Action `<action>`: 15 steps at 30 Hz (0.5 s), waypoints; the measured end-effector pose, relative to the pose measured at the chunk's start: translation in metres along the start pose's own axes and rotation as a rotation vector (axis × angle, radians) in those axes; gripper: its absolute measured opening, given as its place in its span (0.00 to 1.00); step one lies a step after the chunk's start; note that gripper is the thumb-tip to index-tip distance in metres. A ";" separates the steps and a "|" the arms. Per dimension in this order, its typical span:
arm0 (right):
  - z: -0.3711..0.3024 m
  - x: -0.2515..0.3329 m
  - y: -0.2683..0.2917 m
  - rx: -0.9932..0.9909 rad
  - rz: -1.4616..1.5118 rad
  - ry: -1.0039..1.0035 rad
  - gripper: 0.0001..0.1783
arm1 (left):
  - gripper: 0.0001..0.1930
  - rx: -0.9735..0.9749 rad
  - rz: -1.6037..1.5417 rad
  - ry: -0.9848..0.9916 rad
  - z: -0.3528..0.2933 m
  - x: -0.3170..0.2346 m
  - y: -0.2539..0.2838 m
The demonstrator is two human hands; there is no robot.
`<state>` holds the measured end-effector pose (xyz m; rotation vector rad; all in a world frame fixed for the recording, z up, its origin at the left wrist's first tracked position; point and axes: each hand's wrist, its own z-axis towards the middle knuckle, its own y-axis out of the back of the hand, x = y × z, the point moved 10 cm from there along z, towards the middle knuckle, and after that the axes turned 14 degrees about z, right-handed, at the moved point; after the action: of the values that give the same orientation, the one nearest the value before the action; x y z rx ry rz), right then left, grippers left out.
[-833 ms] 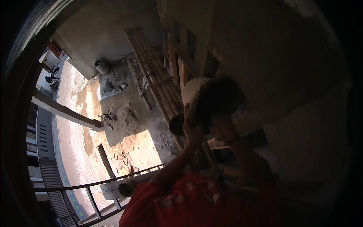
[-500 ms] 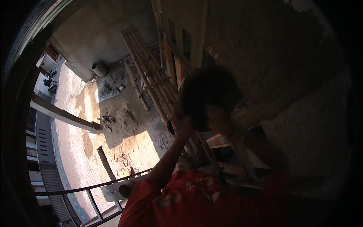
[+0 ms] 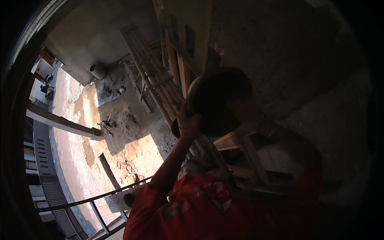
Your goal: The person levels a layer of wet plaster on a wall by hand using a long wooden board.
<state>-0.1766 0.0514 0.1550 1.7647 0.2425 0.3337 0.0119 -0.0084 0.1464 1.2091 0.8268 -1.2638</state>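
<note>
A dark, round bucket (image 3: 195, 89) is tilted so that its opening faces me, with its inside in deep shadow. My left hand (image 3: 189, 125) is closed on the bucket's left edge, thumb toward the opening. At the opening's right side is my right hand (image 3: 249, 114), dim and blurred. Its fingers cannot be made out, nor whether anything is in them. A rough, dark wall (image 3: 288, 80) rises beyond the bucket on the right.
Lashed bamboo poles (image 3: 154, 76) stretch away behind the bucket. Timber pieces (image 3: 228, 141) lie below my right arm. A metal railing (image 3: 94, 212) is at lower left. On the ground beneath are a grey drum (image 3: 97, 71), rubble (image 3: 128, 170) and a concrete beam (image 3: 64, 123).
My right hand has shifted rightward from the bucket's lower middle to its right side. The opening shows more fully. My left hand keeps its grip while the whole view slides slightly left.
</note>
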 end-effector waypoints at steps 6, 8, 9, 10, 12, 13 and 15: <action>-0.023 -0.013 -0.051 0.101 0.078 -0.015 0.33 | 0.37 0.003 -0.052 0.045 0.000 0.021 -0.011; -0.015 -0.008 -0.036 -0.027 0.037 0.061 0.32 | 0.37 0.021 -0.090 0.072 -0.003 0.026 -0.006; -0.018 0.004 -0.008 -0.200 -0.064 0.098 0.32 | 0.36 0.013 -0.101 0.036 -0.004 0.032 -0.007; -0.017 0.013 0.002 -0.238 -0.100 0.107 0.31 | 0.36 0.009 -0.114 0.001 -0.003 0.044 -0.011; 0.000 0.027 0.008 -0.189 -0.098 0.107 0.32 | 0.36 -0.001 -0.100 -0.021 -0.004 0.049 -0.014; 0.003 0.027 -0.006 -0.134 -0.098 0.100 0.32 | 0.36 -0.003 -0.077 -0.009 -0.004 0.050 -0.015; 0.000 0.016 -0.052 -0.058 -0.140 0.079 0.32 | 0.36 0.009 -0.071 0.006 -0.004 0.044 -0.022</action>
<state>-0.1605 0.0687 0.1059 1.6699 0.4071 0.3066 -0.0011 -0.0135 0.0987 1.2006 0.8758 -1.3234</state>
